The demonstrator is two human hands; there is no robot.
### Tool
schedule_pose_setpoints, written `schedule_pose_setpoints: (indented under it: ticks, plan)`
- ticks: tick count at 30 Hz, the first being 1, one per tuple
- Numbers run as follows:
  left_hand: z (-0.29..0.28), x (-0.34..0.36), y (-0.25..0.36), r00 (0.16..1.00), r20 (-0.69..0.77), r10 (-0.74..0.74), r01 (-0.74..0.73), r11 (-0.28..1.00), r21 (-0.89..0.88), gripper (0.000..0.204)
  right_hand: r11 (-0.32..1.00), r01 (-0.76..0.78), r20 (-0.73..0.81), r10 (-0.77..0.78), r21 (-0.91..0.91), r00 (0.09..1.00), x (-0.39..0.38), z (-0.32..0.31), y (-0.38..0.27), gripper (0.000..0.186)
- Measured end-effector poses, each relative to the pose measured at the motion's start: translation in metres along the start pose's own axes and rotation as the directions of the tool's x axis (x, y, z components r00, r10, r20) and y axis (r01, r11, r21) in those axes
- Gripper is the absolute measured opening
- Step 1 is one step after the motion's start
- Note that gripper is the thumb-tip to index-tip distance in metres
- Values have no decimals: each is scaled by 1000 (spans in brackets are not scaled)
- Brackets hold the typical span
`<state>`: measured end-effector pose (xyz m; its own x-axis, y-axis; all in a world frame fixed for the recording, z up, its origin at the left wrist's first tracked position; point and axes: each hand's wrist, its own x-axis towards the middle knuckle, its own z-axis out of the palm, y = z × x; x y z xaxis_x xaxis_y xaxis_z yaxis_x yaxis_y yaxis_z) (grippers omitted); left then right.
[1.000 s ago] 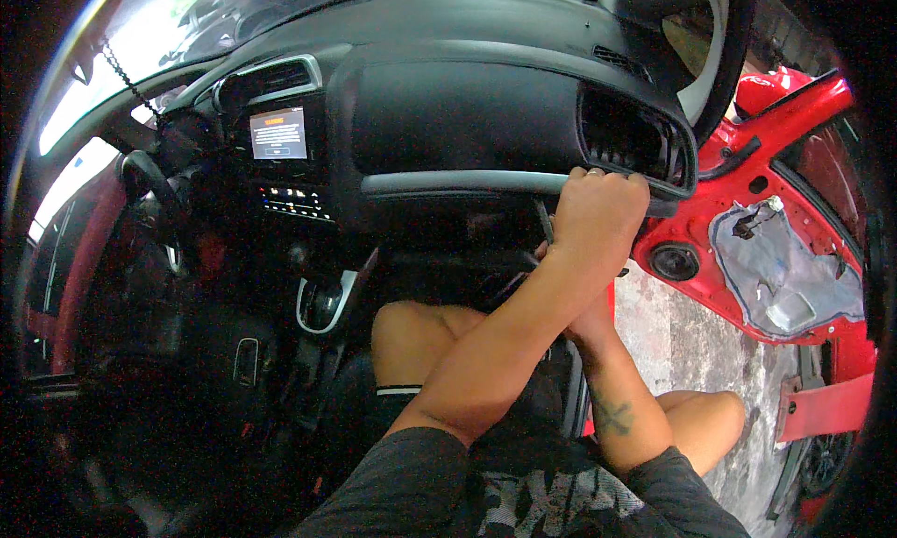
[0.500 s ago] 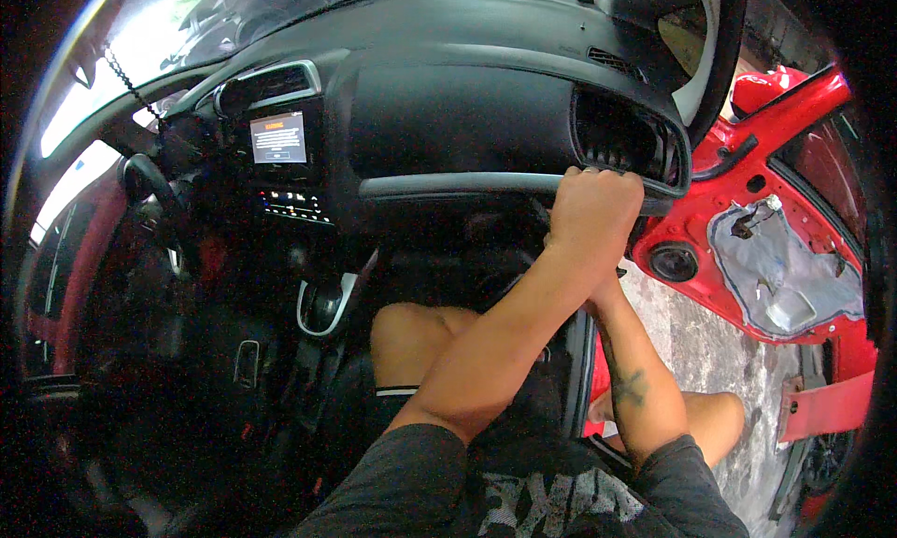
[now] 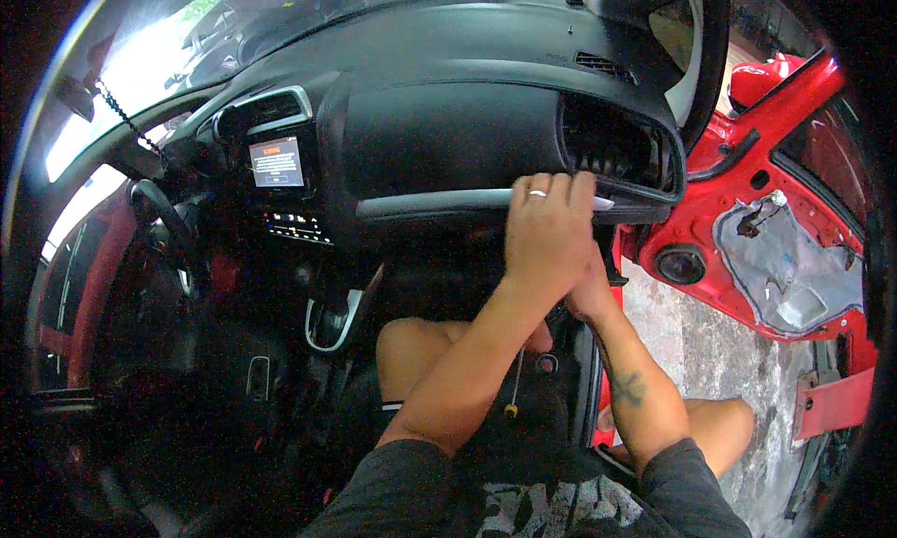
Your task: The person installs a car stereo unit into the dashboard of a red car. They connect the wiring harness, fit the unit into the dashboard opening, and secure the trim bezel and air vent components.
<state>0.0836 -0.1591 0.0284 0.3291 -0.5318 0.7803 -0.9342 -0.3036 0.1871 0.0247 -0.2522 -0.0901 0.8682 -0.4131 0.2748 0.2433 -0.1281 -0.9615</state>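
Note:
My left hand (image 3: 551, 228), with a ring on one finger, lies over the right part of the silver trim strip (image 3: 430, 202) along the black dashboard (image 3: 448, 132). Its fingers hook over the strip's upper edge. Just past the hand, the strip's pale right end shows below the vent opening (image 3: 617, 150). Lower down, my right hand (image 3: 590, 286) reaches up under the dashboard edge, close behind the left hand. Its fingers are hidden, so what they touch cannot be seen.
A thin rod with a yellow end (image 3: 511, 411) shows below my left forearm. The red car door (image 3: 696, 225) stands open at right, its inner panel off, showing a speaker (image 3: 679, 264). The gear lever surround (image 3: 336, 323) and lit screen (image 3: 278, 162) are at left.
My left hand has shifted left along the trim strip, uncovering its right end. My right hand has come more into sight below it. The yellow-ended rod now shows. The view has shifted slightly.

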Motion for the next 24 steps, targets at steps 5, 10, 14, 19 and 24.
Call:
schedule_pose_setpoints:
  ticks: [5, 10, 14, 19, 24]
  plan:
    - [-1, -8, -12, 1000, 6, 6, -6, 1000, -30, 31, 932, 92, -108, -138, -351, 984, -18, 20, -61, 31]
    - [-9, -10, -8, 995, -70, 74, -82, 989, -121, 32, 837, 34, -158, -143, -546, 977, -15, 31, -71, 28]
    - [-11, -4, -14, 997, 41, 59, -55, 993, -101, 35, 893, -9, -84, -32, -449, 996, -2, 21, -74, 28]
    - [-6, 3, -14, 991, 119, 59, -51, 996, -69, 33, 960, -227, -81, 217, -163, 973, 8, 5, -78, 36]
    - [-5, 6, -11, 978, 203, 58, -62, 998, 14, 28, 948, -238, -14, 247, 213, 969, 10, 4, -68, 35]
